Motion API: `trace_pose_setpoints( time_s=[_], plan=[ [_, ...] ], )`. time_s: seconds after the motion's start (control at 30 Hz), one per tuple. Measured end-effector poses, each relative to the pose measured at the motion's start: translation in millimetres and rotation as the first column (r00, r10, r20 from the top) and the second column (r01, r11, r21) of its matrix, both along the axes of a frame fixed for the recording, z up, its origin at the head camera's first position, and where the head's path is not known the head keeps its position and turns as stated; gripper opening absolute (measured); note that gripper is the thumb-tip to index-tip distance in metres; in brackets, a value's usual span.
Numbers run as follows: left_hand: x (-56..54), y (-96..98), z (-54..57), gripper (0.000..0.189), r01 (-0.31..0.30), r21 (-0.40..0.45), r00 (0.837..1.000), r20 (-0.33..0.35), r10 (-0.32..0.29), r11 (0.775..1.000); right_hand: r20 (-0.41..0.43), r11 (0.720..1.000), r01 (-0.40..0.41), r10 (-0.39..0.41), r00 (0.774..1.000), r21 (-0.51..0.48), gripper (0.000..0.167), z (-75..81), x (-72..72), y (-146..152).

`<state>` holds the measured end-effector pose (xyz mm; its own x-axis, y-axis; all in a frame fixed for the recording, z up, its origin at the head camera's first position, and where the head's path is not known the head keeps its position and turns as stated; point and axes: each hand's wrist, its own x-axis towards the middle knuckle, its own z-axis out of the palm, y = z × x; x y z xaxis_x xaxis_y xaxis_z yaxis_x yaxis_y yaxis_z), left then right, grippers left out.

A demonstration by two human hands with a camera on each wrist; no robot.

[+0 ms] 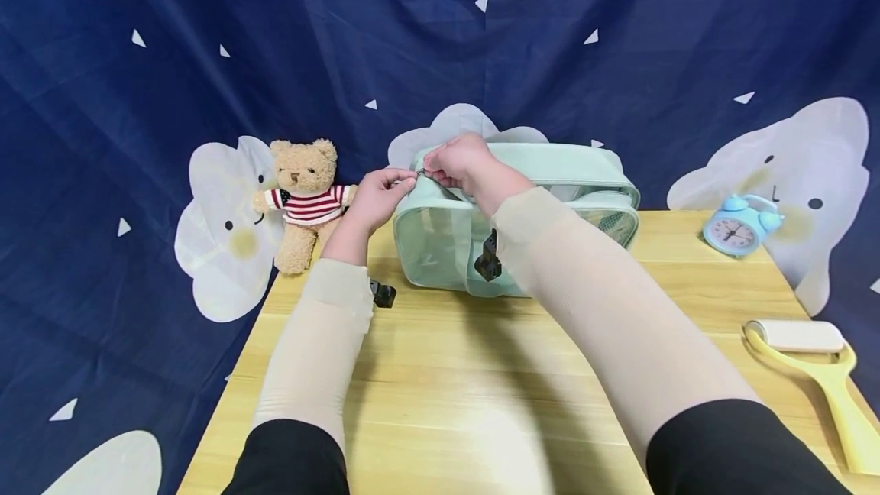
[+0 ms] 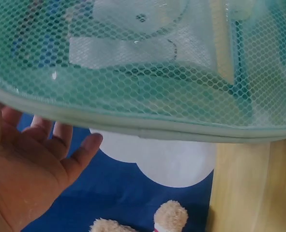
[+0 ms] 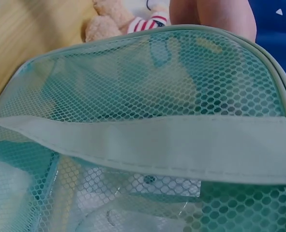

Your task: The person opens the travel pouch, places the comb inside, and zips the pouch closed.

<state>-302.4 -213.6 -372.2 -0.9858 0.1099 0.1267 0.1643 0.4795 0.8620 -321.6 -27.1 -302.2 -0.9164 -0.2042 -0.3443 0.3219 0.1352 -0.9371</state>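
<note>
A mint-green mesh bag [image 1: 433,247] with a zipped top stands on the table. In the head view, my right hand [image 1: 459,159] pinches the small zipper pull [image 1: 422,172] at the bag's top left corner. Beside it, the thumb and forefinger of my left hand [image 1: 376,197] pinch the edge of that corner. The left wrist view has the other fingers of my left hand [image 2: 41,159] loosely bent behind the bag's piped rim [image 2: 133,126]. In the right wrist view, a pale strap [image 3: 181,145] crosses the mesh, and the bag hides most of my right hand.
A teddy bear [image 1: 302,197] in a striped shirt sits left of the bag. At the right are a blue alarm clock [image 1: 739,228] and a lint roller [image 1: 818,373] with a yellow handle. Behind the wooden table [image 1: 440,388] hangs a dark blue curtain [image 1: 412,37].
</note>
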Motion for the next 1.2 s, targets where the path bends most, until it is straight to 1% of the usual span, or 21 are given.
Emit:
trace_pose_setpoints(
  time_s=[0.07,0.2,0.33,0.53,0.7,0.9,1.0,1.2],
  plan=[
    [0.7,0.2,-0.4,0.029,0.004,0.028,1.0,0.007,-0.004,1.0,-0.007,1.0,0.001,-0.001,1.0,-0.001,0.012,1.0,0.8,0],
    [2.3,3.8,0.5,0.027,-0.006,0.036,1.0,0.012,0.006,0.999,-0.004,1.0,-0.004,0.004,1.0,-0.014,0.013,0.8,2.8,0],
    [3.9,8.3,2.0,0.022,-0.024,0.016,1.0,-0.014,0.025,1.0,-0.008,1.0,-0.004,0.004,1.0,-0.016,0.011,-1.5,3.3,1],
    [1.9,10.7,-0.2,0.02,-0.054,-0.035,0.996,-0.077,0.051,0.998,-0.033,0.997,-0.02,0.022,0.999,0.069,0.008,1.4,-0.5,7],
    [1.8,10.5,-0.5,0.019,-0.064,-0.059,0.994,-0.089,0.059,0.996,-0.02,0.996,-0.023,0.025,0.999,0.088,0.007,7.2,-1.9,16],
    [0.1,9.9,-1.2,0.019,-0.062,-0.063,0.994,-0.096,0.056,0.996,-0.009,0.995,-0.011,0.012,1.0,0.098,0.015,16.0,-4.5,33],
    [-1.4,9.3,-1.6,0.019,-0.059,-0.068,0.995,-0.089,0.052,0.996,-0.01,0.996,-0.004,0.004,1.0,0.089,0.02,20.0,-4.9,45],
    [-2.9,7.6,-1.8,0.019,-0.054,-0.086,0.997,-0.063,0.049,0.995,-0.026,0.997,-0.014,0.016,1.0,0.078,0.027,28.7,-2.9,70]
  ],
)
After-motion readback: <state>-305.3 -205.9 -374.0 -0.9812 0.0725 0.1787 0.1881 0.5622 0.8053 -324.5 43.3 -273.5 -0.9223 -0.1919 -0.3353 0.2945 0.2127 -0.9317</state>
